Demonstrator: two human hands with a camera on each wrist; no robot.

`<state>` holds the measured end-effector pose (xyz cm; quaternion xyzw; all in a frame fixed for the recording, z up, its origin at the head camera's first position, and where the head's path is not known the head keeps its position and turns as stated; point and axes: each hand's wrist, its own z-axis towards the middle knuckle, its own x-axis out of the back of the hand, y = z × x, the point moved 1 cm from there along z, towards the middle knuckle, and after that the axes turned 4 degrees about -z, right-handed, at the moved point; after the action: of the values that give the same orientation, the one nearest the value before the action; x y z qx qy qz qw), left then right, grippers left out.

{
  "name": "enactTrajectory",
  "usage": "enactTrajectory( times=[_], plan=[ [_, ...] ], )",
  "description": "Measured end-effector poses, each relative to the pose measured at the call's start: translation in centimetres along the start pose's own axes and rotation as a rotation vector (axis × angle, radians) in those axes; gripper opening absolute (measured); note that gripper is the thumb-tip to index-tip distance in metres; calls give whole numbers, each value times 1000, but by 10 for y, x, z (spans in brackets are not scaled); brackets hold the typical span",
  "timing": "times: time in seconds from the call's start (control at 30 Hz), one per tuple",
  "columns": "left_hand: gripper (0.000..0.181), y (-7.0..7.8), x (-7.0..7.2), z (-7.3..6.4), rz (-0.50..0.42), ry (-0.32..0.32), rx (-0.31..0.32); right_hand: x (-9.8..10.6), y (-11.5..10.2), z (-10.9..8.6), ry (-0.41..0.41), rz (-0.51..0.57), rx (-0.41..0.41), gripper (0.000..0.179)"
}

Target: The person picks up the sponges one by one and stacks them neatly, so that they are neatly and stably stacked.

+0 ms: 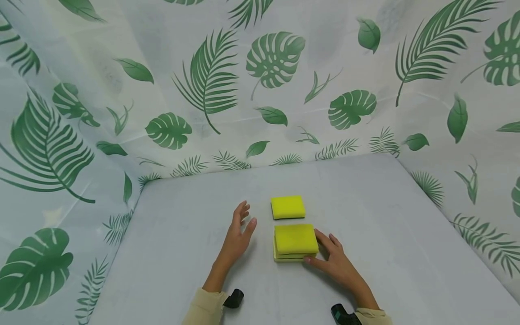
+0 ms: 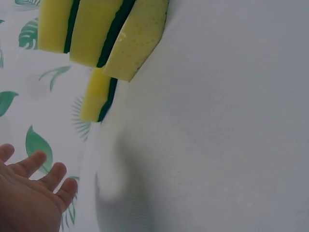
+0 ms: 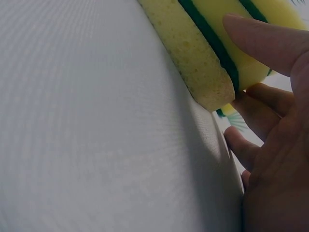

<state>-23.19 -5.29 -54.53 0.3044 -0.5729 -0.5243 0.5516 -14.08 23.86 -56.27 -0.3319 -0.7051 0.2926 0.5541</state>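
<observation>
A stack of sponges [image 1: 296, 239] lies on the white table. In the left wrist view, two yellow sponges [image 2: 94, 31] with dark green scouring layers sit over a paler, porous sponge [image 2: 140, 38]. My right hand [image 1: 339, 264] holds the stack's right end, thumb along the near side and fingers at the far right corner. The right wrist view has the thumb [image 3: 268, 43] across the middle yellow sponge [image 3: 241, 53]. Left of the stack and apart from it, my left hand [image 1: 237, 237] hangs with spread, relaxed fingers and nothing in it.
Just beyond the stack lies a single yellow sponge [image 1: 288, 207], green layer down. The white table [image 1: 183, 216] is bounded at the back and sides by a hanging cloth [image 1: 219, 149] with green leaf prints. Dark devices [image 1: 234, 299] are worn at both wrists.
</observation>
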Motion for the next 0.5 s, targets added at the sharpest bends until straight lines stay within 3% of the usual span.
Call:
enactTrajectory(
  times=[0.23, 0.5],
  plan=[
    [66, -2, 6, 10, 55, 0, 10, 0, 0, 0, 0, 4, 9, 102],
    [79, -2, 12, 25, 129, -37, 103, 1, 2, 0, -1, 9, 6, 102]
  ],
)
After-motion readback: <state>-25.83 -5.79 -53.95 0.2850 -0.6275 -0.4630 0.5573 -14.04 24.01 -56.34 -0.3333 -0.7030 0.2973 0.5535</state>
